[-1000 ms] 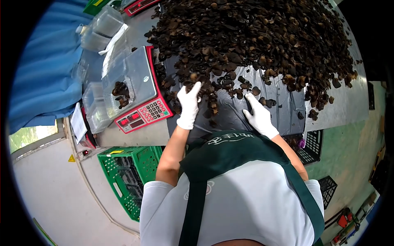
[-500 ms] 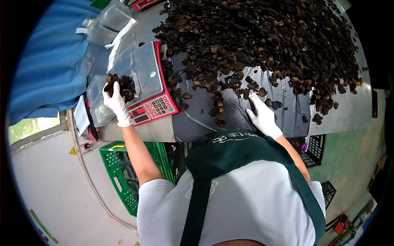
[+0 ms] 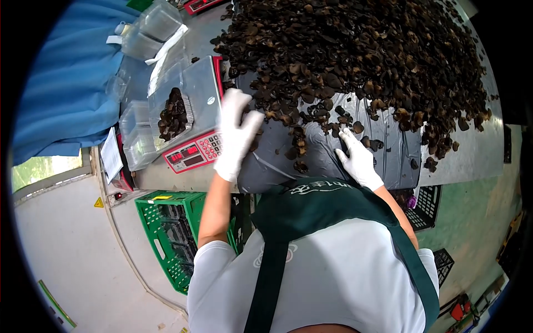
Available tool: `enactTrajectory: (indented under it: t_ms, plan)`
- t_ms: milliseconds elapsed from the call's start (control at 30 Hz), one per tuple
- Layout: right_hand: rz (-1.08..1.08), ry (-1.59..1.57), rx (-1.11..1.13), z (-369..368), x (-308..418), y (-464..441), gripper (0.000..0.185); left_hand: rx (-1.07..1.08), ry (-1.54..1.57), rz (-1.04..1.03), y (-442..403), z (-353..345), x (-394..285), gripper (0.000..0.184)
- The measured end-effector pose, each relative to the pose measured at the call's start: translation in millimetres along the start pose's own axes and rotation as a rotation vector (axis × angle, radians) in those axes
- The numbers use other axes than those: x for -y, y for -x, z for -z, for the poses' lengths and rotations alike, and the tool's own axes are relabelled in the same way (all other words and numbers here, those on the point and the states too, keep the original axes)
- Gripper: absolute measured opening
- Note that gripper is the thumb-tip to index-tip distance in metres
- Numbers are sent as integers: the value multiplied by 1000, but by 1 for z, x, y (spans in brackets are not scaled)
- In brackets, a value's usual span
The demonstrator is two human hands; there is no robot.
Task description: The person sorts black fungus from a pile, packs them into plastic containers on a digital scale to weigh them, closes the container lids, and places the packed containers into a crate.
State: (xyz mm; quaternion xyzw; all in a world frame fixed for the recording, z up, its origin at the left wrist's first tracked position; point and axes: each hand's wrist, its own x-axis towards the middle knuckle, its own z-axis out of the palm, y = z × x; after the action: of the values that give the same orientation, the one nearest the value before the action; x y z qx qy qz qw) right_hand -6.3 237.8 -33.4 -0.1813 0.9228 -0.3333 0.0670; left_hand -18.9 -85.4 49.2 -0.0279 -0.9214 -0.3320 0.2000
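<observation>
My left hand (image 3: 239,133), in a white glove and a little blurred, is over the right edge of the red scale (image 3: 194,150). Its fingers are apart and hold nothing. On the scale's plate, a clear plastic tray (image 3: 187,114) contains dark wood ear mushrooms (image 3: 173,116). My right hand (image 3: 358,158), also gloved, lies on the dark plastic sheet (image 3: 322,155), thumb spread from the fingers. Its fingertips are close to a few loose mushroom pieces (image 3: 357,127). Beyond it spreads a large heap of wood ears (image 3: 355,55).
Clear plastic containers (image 3: 136,136) are stacked left of the scale, with more containers (image 3: 150,33) behind. A second red scale (image 3: 197,5) shows at the back. Below the table edge are a green crate (image 3: 150,222) with black trays and a black crate (image 3: 427,205).
My left hand has let go of the mushrooms, which now lie in the tray, and moved right towards the heap. My right hand has hardly moved.
</observation>
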Motion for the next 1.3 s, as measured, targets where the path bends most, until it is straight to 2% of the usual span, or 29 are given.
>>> enactTrajectory:
  t_ms: [67, 133, 200, 267, 400, 433, 467, 600, 667, 733, 833, 867, 933, 1067, 1133, 1200, 1267, 1300]
  plan:
    - [0, 5, 11, 0, 0, 1, 47, 324, 17, 71, 33, -46, -13, 67]
    - [-13, 30, 28, 1, 0, 0, 46, 549, -107, 26, 56, -69, -36, 80]
    - [-1, 43, 23, -1, -2, 2, 45, 683, -144, -98, 77, -82, -35, 86]
    - [19, 52, 21, 0, -3, 2, 45, 657, -109, -189, 91, -86, -26, 75]
    - [13, 48, 7, 4, 6, -5, 38, 420, -95, -445, 109, -97, 5, 37]
    - [15, 36, -1, 5, 9, -9, 36, 297, -101, -485, 102, -92, -4, 22]
    - [16, 35, -2, 6, 12, -16, 36, 297, -103, -486, 104, -93, 0, 22]
    - [329, -51, -263, 0, 34, -62, 23, 138, -83, -309, 101, -94, 3, 13]
    - [261, 69, -60, -4, 51, -89, 22, 17, 142, 1, 94, -92, -5, 11]
    - [310, 33, -67, -28, 62, -117, 26, -104, 315, 365, 89, -91, -5, 9]
    - [273, 240, 104, -72, 64, -151, 27, -240, 754, 857, 76, -82, 5, 15]
    - [279, 240, 107, -77, 64, -153, 27, -277, 845, 921, 73, -77, 7, 17]
    - [233, 252, 127, -83, 65, -158, 23, -272, 881, 967, 69, -70, 11, 19]
    - [95, -38, 45, -33, 69, -130, 19, -241, 911, 1039, 56, -65, -2, 21]
    - [-61, -303, 219, 14, 60, -110, 20, -190, 904, 994, 48, -68, -4, 22]
    - [-76, -341, 321, 61, 42, -81, 17, -177, 897, 968, 44, -74, 1, 21]
    - [-204, -399, 509, 109, 17, -45, 8, -165, 776, 874, 40, -78, 10, 21]
    - [-326, -430, 673, 132, 2, -28, 8, -196, 674, 753, 40, -83, 18, 21]
